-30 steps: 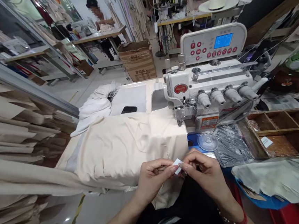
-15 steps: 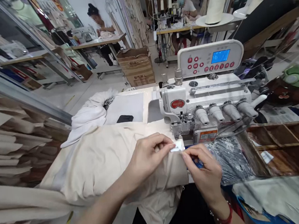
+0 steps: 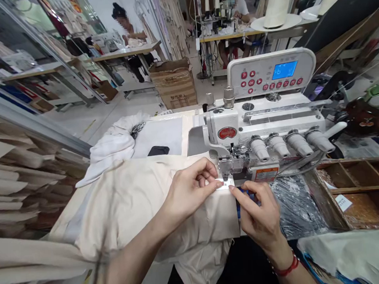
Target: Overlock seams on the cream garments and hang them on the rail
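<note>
Label [image 3: 223, 184], 1 small white tag, now sits on the edge of the cream fabric [image 3: 141, 199] right under the presser foot of the overlock machine [image 3: 261, 127]; a second ago both hands held it in the air near the body. Left hand [image 3: 189, 190] pinches it, right hand [image 3: 260, 213] steadies it with 1 extended fingertip. 4 tension knobs [image 3: 291, 144] face forward; 2 co-workers sit behind.

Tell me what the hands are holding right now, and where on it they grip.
The left hand pinches a small white label by its left end against the cream fabric; the right hand touches its right edge with a fingertip.
</note>
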Demonstrator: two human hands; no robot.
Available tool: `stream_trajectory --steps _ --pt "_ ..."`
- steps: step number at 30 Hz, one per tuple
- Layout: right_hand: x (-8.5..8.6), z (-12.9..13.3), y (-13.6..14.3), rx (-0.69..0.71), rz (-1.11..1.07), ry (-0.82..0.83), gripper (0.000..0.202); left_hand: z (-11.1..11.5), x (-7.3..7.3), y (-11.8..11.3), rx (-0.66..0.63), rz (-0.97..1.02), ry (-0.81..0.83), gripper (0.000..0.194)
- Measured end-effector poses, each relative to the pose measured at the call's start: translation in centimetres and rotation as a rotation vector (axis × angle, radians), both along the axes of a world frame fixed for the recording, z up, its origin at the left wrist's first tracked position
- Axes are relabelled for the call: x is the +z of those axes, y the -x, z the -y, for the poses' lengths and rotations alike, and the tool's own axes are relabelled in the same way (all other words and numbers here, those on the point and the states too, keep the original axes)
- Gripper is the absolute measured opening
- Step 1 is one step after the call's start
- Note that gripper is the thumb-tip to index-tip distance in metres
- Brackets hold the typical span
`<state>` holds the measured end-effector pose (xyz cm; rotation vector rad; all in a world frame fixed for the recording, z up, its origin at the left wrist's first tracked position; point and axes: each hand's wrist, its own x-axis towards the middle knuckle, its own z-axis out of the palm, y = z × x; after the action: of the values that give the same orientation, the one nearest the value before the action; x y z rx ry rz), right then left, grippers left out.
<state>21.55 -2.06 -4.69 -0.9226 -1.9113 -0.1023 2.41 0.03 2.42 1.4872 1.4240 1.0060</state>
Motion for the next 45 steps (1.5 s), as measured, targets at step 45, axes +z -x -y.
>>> stream_trajectory --steps 45 --pt "-10.4 18.1 0.6 0.100 -0.671 0.765 0.008 11.3 -11.1 5.5 0.737 -0.096 -0.032 0.066"
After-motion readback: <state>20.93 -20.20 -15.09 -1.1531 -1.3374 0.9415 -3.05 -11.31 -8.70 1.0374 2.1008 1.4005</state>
